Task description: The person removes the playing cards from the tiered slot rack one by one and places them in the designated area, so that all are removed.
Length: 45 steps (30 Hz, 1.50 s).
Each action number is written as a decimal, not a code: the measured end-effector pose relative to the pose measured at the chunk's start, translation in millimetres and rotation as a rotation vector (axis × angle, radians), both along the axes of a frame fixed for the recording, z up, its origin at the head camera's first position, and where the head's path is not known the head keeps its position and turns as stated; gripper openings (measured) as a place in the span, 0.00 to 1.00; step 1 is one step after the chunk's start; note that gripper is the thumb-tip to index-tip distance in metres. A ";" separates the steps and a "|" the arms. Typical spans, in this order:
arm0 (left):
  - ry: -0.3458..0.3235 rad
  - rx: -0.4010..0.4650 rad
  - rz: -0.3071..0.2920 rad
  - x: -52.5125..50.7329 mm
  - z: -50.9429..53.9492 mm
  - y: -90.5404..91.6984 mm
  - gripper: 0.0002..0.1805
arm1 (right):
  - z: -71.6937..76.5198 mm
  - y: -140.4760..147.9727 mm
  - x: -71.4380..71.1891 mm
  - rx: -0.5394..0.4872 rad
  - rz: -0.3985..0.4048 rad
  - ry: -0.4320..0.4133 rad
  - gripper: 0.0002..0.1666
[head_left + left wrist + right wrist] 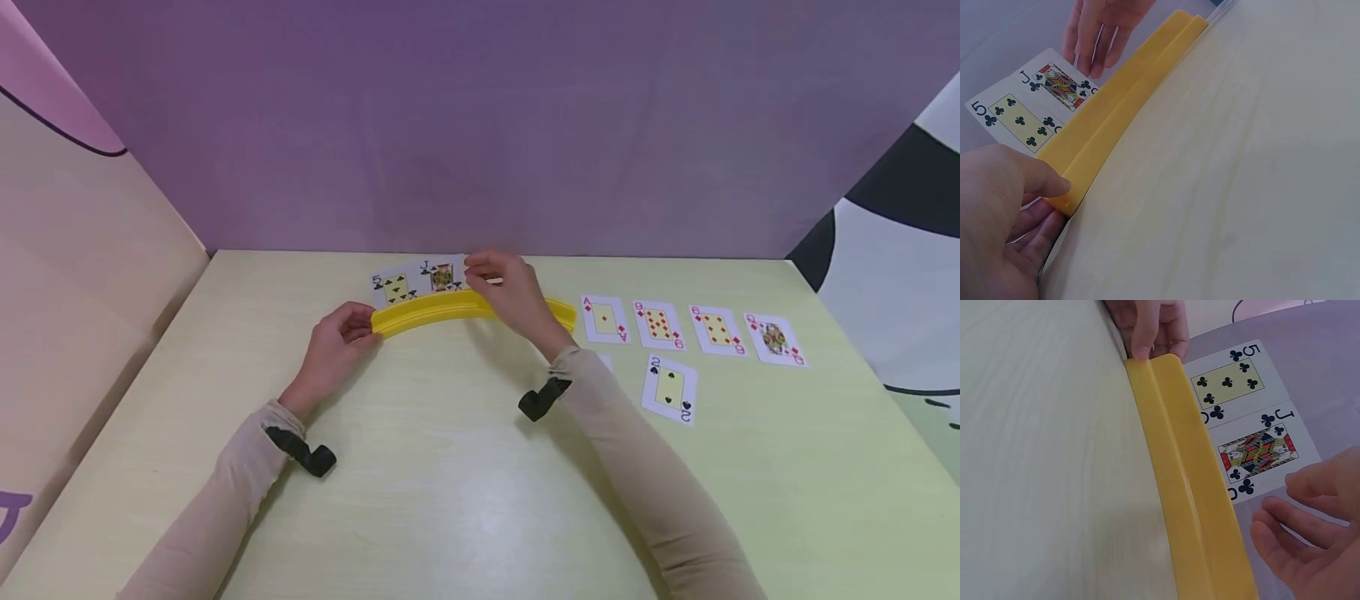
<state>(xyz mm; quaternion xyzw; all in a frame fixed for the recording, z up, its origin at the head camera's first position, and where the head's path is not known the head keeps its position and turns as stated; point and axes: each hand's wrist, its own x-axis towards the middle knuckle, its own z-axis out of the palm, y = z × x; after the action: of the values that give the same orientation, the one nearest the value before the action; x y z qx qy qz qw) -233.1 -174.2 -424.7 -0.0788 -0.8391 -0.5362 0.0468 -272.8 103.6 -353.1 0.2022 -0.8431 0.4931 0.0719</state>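
Note:
A curved yellow card holder [435,311] stands near the back of the table. My left hand [333,350] pinches its left end between thumb and fingers. Two playing cards lean upright in the holder side by side: the five of clubs [1017,120] and the jack of clubs [1260,453]. Beside the jack's right edge is my right hand [513,300], its fingers loosely bent. In the right wrist view, thumb and fingertips stand apart with nothing between them. The right hand and wrist cover part of the holder's right half in the head view.
Right of the holder lie an ace of diamonds [604,319], two more diamond number cards and a queen of diamonds [776,340] in a row. Nearer me lies a two of spades [670,389]. Another card is mostly hidden by the right sleeve. A purple wall [480,125] rises behind the table.

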 end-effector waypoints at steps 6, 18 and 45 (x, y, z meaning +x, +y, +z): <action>0.010 0.007 -0.005 0.4 1.4 0.8 0.20 | -1.2 -2.0 0.8 0.032 -0.016 0.013 0.09; 0.000 -0.005 -0.007 -0.1 1.2 3.0 0.20 | -5.2 -0.2 2.3 0.048 -0.015 0.027 0.10; 0.003 -0.016 -0.007 -0.3 2.4 3.9 0.19 | -2.0 3.3 4.5 -0.037 -0.124 0.120 0.10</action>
<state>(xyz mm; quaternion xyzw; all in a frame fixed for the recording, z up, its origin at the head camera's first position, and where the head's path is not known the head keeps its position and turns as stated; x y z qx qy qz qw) -233.4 -170.2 -422.3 -0.0827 -0.8430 -0.5296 0.0455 -268.4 106.9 -355.1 0.1777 -0.8390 0.4900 0.1564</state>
